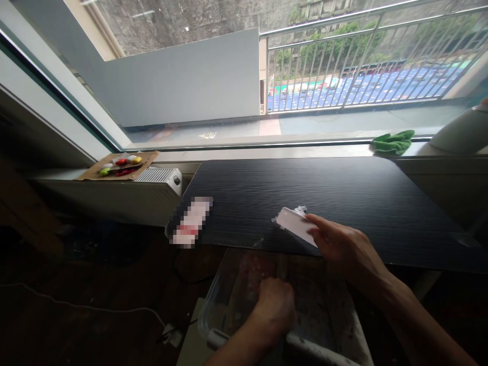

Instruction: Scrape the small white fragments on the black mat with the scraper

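My right hand (339, 243) grips a flat, pale pinkish-white slab with rounded corners (295, 223) above the black tabletop (244, 188). Small white scraps (300, 209) lie beside and partly under the slab. Below the table's front edge, my left hand (277, 305) reaches into a clear plastic bin (208, 310), its fingers curled and facing away, so anything in them is hidden. Close to those fingers is a blurred reddish, see-through item (257, 269) in the bin.
A pixelated pale item (192, 221) lies at the table's left end. Cardboard with coloured pieces (127, 161) rests left on the sill, above a white power strip (160, 178). A green cloth (394, 142) and white bottle (463, 129) stand at the right. A cable (95, 307) crosses the floor.
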Motion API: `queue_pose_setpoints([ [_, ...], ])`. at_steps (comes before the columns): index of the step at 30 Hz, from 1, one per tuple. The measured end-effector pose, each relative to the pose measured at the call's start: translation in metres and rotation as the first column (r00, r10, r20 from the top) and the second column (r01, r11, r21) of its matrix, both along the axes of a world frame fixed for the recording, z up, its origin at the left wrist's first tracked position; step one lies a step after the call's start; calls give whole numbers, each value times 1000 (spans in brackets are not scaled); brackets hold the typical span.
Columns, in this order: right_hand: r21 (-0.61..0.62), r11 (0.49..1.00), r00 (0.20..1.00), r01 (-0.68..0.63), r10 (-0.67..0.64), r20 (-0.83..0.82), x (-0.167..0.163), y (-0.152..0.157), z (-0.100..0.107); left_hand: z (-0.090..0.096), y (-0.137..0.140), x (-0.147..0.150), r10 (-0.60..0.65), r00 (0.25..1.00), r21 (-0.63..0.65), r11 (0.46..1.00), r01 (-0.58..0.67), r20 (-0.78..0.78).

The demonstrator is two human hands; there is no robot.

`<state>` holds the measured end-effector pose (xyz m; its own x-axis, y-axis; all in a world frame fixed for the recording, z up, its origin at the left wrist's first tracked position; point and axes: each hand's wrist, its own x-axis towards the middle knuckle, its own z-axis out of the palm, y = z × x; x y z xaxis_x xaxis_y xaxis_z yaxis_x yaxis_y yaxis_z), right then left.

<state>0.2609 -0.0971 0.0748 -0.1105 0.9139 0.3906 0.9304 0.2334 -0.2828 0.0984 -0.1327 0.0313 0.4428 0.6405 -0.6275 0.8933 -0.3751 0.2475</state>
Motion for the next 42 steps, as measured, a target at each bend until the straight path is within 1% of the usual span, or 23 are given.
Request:
queue_pose_setpoints([
  [4,-46,998,998,-52,51,-30,1,-4,0,1,1,-1,40,999,-13,999,-40,12],
  [10,0,1000,999,-11,11,-35,-1,3,-2,3,1,1,24,1000,-19,1000,-24,-18],
  [12,-9,999,999,-30,30,-22,-3,4,-3,4,1,1,22,999,-21,1000,-23,-29],
  [16,-35,995,996,-89,89,-20,-4,2,-2,4,1,1,-1,1000,-17,1000,1,-1],
  [21,-12,999,999,-36,36,-34,4,-3,0,3,2,1,15,1000,-37,999,-15,13],
  [26,-62,992,992,-114,110,-60,8,-8,0,-1,2,0,49,999,-35,998,-49,13],
  [30,-41,994,991,-97,93,-93,7,-10,1,-2,2,0,45,999,-25,999,-44,21],
  [32,-60,994,991,-95,89,-95,4,-9,2,-1,2,0,34,999,-28,999,-34,9],
  [34,-107,987,988,-118,105,-113,1,-9,3,1,3,0,36,999,-26,999,-36,1],
  [37,-172,971,973,-168,135,-188,1,-11,4,1,3,-1,44,999,-25,999,-43,10],
  [39,-172,974,971,-148,111,-210,5,-12,3,1,2,-1,39,999,-26,999,-39,11],
  [42,-157,986,980,-62,31,-195,9,-15,-2,0,1,-1,26,1000,-9,1000,-26,10],
])
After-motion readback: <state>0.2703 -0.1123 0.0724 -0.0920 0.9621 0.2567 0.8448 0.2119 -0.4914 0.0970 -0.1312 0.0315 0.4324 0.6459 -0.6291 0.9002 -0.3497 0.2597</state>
